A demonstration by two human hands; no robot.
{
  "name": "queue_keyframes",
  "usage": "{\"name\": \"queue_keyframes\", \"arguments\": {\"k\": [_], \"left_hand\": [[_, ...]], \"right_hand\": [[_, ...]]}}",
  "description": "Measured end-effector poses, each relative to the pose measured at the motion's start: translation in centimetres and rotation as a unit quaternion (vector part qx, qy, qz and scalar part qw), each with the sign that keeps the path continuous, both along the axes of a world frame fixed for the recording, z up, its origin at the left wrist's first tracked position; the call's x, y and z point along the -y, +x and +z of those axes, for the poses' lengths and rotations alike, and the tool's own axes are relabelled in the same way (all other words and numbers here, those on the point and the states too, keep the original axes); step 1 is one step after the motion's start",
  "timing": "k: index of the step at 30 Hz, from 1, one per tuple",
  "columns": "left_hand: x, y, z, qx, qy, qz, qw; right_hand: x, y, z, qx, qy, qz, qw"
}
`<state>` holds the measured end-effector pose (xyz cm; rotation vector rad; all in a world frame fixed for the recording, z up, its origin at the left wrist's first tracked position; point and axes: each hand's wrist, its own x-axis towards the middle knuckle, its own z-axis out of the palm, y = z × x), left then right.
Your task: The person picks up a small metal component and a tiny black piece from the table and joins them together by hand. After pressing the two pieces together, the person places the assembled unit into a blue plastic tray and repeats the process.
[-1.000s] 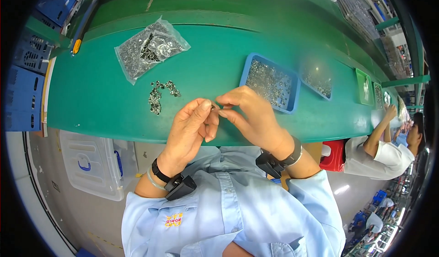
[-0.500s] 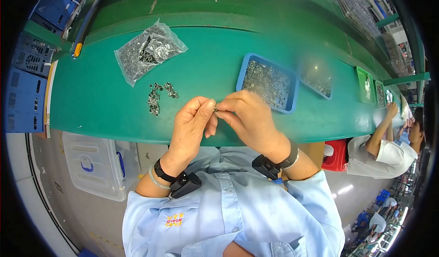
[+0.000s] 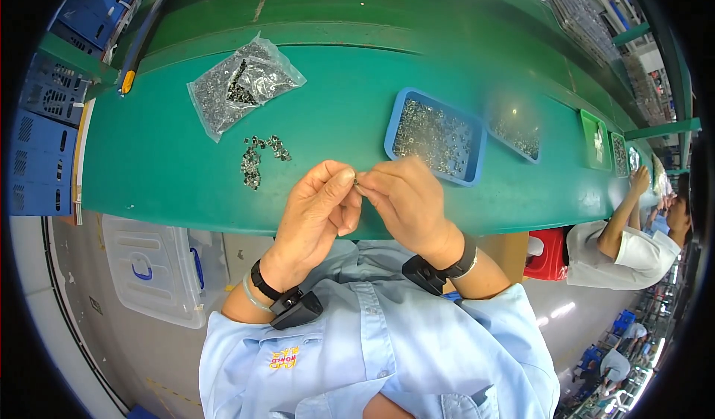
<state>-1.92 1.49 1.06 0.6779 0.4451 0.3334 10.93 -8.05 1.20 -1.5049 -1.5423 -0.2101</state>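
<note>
Nearest the person, the left hand [image 3: 316,204] has its thumb and fingertips pinched on a small metal part [image 3: 356,182], the remaining fingers loosely curled. The right hand [image 3: 411,201] is closed by thumb and forefinger on the same part from the opposite side. The part is between the two sets of fingertips, above the near edge of the green worktop [image 3: 335,106]. Good handling, in my judgement, calls for a light, steady left pinch, with fine adjustment from the right fingertips. Pointing direction and long axis cannot be determined; fingers cover most of the part. Beyond, to the left, lies a loose pile of metal parts [image 3: 252,172]; to the right, a blue tray [image 3: 392,130] of metal pieces. Farther left lies a clear plastic bag [image 3: 212,99] of parts.
</note>
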Motion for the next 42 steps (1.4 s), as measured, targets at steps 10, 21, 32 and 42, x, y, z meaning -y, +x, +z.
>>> {"name": "queue_keyframes", "arguments": {"k": [10, 21, 32, 42], "left_hand": [[0.8, 0.3, -1.0, 0.103, -0.106, -0.018, 0.989], [1.3, 0.7, 0.2, -0.011, 0.056, 0.038, 0.998], [1.5, 0.7, -0.3, 0.098, -0.141, -0.05, 0.984], [0.9, 0.5, -0.3, 0.079, -0.094, -0.079, 0.989]], "right_hand": [[0.5, -0.5, -1.1, -0.056, 0.038, 0.007, 0.998], [1.0, 0.5, -0.6, -0.032, -0.001, -0.004, 0.999], [1.5, 0.3, -1.0, -0.186, 0.027, 0.055, 0.981], [1.2, 0.9, -0.7, -0.134, 0.032, 0.067, 0.988]]}}
